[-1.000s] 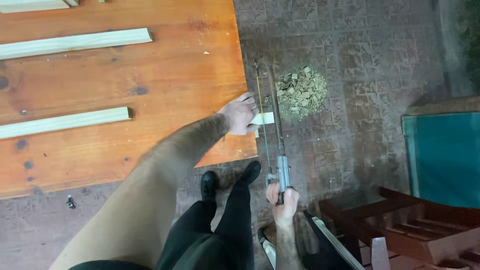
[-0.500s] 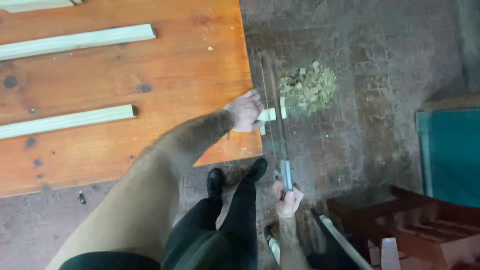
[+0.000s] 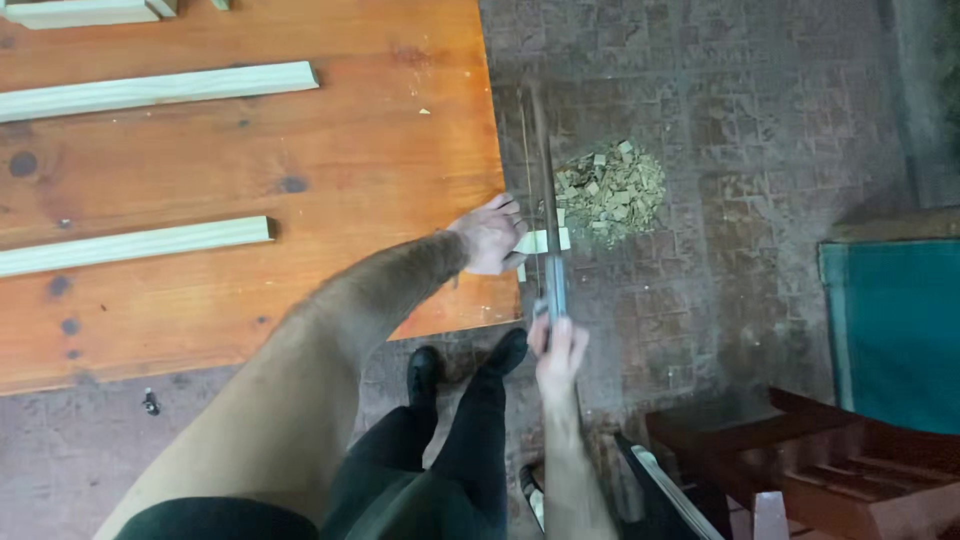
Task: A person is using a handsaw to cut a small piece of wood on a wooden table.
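Observation:
My left hand [image 3: 489, 236] presses a short pale wood piece [image 3: 541, 241] against the right edge of the orange wooden table [image 3: 300, 170]; the piece sticks out past the edge. My right hand [image 3: 558, 352] grips the handle of a hacksaw [image 3: 548, 190], whose long thin blade runs away from me across the protruding wood piece. The saw is blurred. On the floor beyond the blade lies a heap of small wood offcuts and sawdust [image 3: 610, 190].
Two long pale wood strips [image 3: 160, 88] [image 3: 135, 245] lie on the table, with more wood at the top left corner [image 3: 90, 10]. A teal panel [image 3: 890, 330] and dark red wooden frames [image 3: 820, 470] stand at the right. My black shoes [image 3: 465, 360] are on the paved floor.
The saw has slid along its length across the wood piece, and my right hand has shifted with it. My left hand stays on the wood.

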